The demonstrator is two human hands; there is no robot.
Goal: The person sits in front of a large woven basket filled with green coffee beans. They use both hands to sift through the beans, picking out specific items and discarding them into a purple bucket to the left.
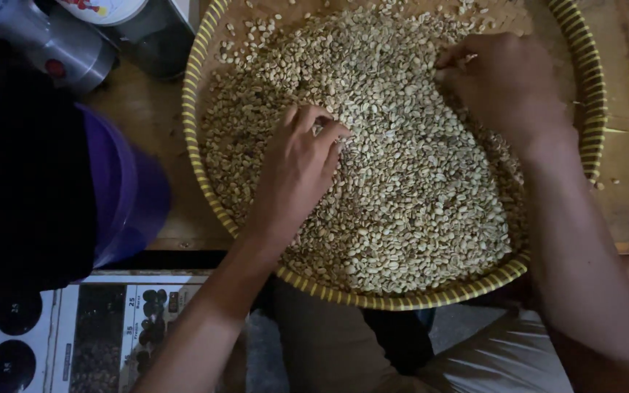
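A wide round woven tray with a yellow-striped rim [196,127] lies on a wooden table and holds a thick layer of pale green beans [409,182]. My left hand [296,171] rests on the beans at the tray's left-centre, fingers curled with the fingertips pinched among them. Further up and to the right, my right hand [500,80] lies on the beans too, its fingers bent and pressed into the pile. Whether either hand has beans pinched between its fingers is hidden.
A purple plastic container [121,189] stands at the left of the tray. A metal cylinder [52,44] and a dark jar [151,29] stand at the top left. A printed chart [103,335] lies below the table edge. My knees show underneath.
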